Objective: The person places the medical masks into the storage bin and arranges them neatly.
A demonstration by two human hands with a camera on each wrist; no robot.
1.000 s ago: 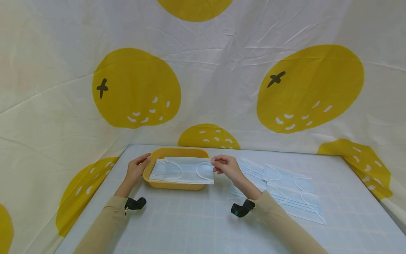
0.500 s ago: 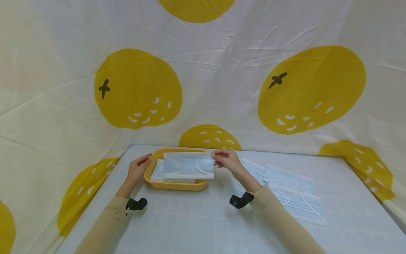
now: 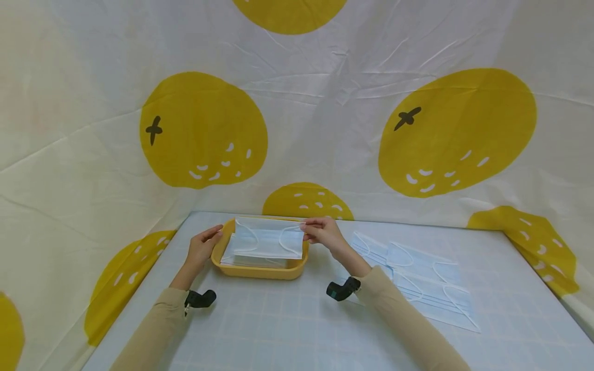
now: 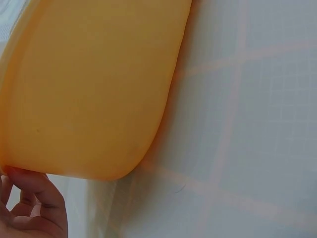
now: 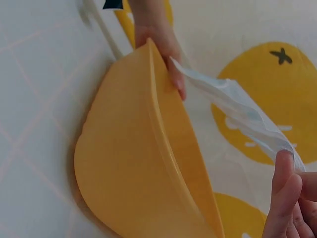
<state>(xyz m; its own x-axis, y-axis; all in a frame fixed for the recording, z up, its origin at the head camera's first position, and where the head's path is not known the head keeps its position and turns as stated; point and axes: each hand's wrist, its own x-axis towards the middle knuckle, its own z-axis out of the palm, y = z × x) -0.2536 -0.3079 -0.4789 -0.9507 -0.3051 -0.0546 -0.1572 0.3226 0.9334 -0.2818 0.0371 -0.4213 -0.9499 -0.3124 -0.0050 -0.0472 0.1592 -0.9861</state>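
Right hand (image 3: 322, 233) shifted left and away from wearer, carrying pleated face mask (image 3: 267, 238). Mask overhung near rim of yellow plastic tub (image 3: 262, 273) a second ago; now over its interior, between hands. Right thumb and fingers pinch mask's far right corner. Left hand (image 3: 201, 247) unmoved, thumb and fingers gripping tub's left rim. Mask stack (image 3: 255, 262) inside tub, more exposed at near side. Loose masks (image 3: 431, 278) right of right hand. Judgement: mask better aligned with stack, not yet released.
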